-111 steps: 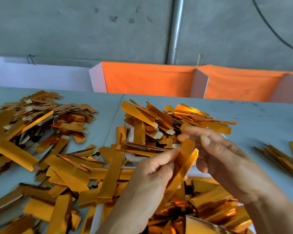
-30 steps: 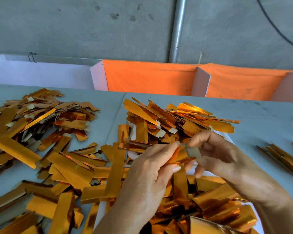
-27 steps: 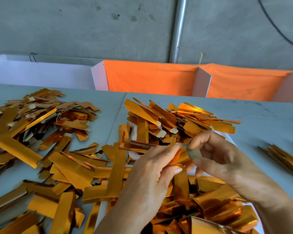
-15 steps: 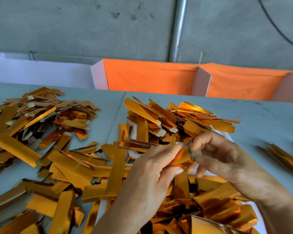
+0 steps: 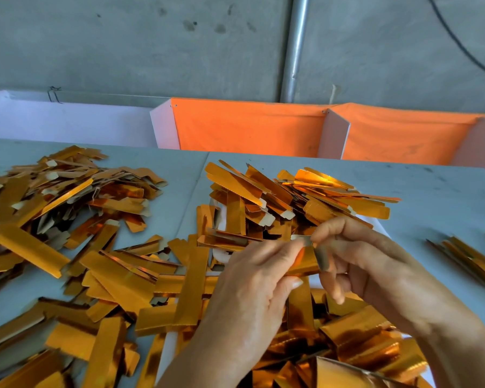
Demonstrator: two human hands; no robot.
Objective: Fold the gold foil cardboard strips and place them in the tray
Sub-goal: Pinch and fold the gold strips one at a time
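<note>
Folded further since the earlier frame, the gold foil strip (image 5: 305,260) was pinched between left hand (image 5: 252,289) and right hand (image 5: 375,273), nearly ready for the tray.

My head camera looks forward and down, close over my hands, across the table (image 5: 431,191) toward the wall (image 5: 123,46).

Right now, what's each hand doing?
Left hand: pinching one end of the gold foil strip.
Right hand: pinching the strip's other end, at its flap.
</note>
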